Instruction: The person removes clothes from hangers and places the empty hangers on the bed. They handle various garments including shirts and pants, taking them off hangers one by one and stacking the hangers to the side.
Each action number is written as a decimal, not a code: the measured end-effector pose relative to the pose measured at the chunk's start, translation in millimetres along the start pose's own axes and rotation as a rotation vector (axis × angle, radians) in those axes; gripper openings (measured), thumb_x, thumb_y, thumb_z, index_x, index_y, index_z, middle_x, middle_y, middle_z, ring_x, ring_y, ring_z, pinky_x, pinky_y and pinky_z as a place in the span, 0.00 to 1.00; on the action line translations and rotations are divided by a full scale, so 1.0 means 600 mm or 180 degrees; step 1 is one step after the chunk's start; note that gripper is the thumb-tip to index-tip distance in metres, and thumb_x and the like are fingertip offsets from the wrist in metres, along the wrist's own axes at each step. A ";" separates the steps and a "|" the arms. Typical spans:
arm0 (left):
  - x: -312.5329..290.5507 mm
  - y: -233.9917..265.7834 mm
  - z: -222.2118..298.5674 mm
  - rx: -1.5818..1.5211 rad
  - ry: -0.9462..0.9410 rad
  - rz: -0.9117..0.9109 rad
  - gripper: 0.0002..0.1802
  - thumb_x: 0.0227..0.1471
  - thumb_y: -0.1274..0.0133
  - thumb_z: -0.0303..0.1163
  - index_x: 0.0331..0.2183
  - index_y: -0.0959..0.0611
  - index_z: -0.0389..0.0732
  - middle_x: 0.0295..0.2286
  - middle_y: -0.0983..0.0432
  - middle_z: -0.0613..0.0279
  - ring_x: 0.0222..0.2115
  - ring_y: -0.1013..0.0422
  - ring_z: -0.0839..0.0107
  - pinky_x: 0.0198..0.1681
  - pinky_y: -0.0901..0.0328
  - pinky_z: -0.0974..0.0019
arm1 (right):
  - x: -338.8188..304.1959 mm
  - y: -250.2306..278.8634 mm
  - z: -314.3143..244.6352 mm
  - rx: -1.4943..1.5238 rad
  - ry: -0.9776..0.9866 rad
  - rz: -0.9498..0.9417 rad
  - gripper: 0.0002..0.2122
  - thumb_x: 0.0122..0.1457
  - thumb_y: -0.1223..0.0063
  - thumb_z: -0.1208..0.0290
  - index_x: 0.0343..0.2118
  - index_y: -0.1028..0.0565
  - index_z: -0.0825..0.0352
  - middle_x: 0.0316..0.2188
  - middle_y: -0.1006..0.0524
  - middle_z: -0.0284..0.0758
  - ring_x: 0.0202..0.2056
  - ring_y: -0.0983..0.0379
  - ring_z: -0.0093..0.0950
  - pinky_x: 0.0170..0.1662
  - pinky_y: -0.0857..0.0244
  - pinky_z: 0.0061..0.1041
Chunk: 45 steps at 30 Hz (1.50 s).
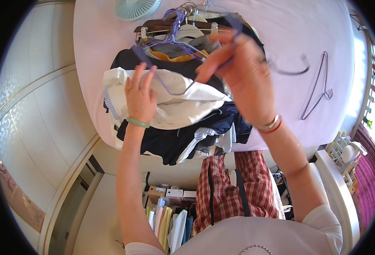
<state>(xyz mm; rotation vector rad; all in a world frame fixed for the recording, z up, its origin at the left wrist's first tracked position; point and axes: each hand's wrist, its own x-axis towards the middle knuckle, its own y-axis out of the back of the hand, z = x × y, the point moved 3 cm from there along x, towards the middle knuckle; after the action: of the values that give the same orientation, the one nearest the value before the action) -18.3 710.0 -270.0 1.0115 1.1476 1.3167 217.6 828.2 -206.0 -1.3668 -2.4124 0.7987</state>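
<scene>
right hand (251,78): 1 blurred hanger (142,57) | 1 loose hanger (324,94) | 1 fan (137,7)

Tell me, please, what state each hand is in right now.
Left hand: fingers extended over the white garment, at one end of the dark purple clothes hanger; grip cannot be told.
Right hand: closed, holding the dark purple clothes hanger.

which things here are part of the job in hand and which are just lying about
Part of the job:
dark hanger in the right hand
white garment under the left hand

Apparently just lying about:
green fan
loose hanger, possibly a spare
folders
</scene>
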 end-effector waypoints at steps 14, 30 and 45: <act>0.003 -0.063 0.061 -0.0763 0.0194 -0.0506 0.16 0.60 0.52 0.35 0.48 0.21 0.43 0.47 0.25 0.60 0.50 0.32 0.60 0.56 0.44 0.58 | -0.327 0.810 -0.086 0.0251 -0.0851 0.3089 0.18 0.66 0.52 0.55 0.48 0.25 0.64 0.21 0.32 0.24 0.17 0.50 0.15 0.24 0.49 0.17; 0.074 -0.070 0.068 -0.0291 -0.0072 -0.0335 0.19 0.56 0.48 0.28 0.50 0.22 0.44 0.50 0.29 0.56 0.51 0.33 0.55 0.54 0.39 0.58 | -0.518 1.080 0.032 -0.2248 -0.2577 0.4363 0.20 0.53 0.44 0.42 0.36 0.24 0.54 0.30 0.24 0.25 0.33 0.29 0.20 0.34 0.33 0.33; -0.050 -0.037 0.019 -0.0155 0.0346 -0.0829 0.10 0.57 0.48 0.38 0.36 0.16 0.45 0.28 0.20 0.59 0.27 0.24 0.59 0.29 0.33 0.60 | 0.021 0.179 0.123 -0.3652 0.0330 -0.0136 0.06 0.56 0.43 0.69 0.35 0.22 0.64 0.30 0.23 0.35 0.35 0.25 0.32 0.37 0.31 0.29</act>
<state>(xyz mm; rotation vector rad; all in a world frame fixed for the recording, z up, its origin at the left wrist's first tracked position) -0.7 680.0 -288.6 0.7343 1.2767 1.1952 252.2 857.8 -328.7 -1.5464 -2.8494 -0.8244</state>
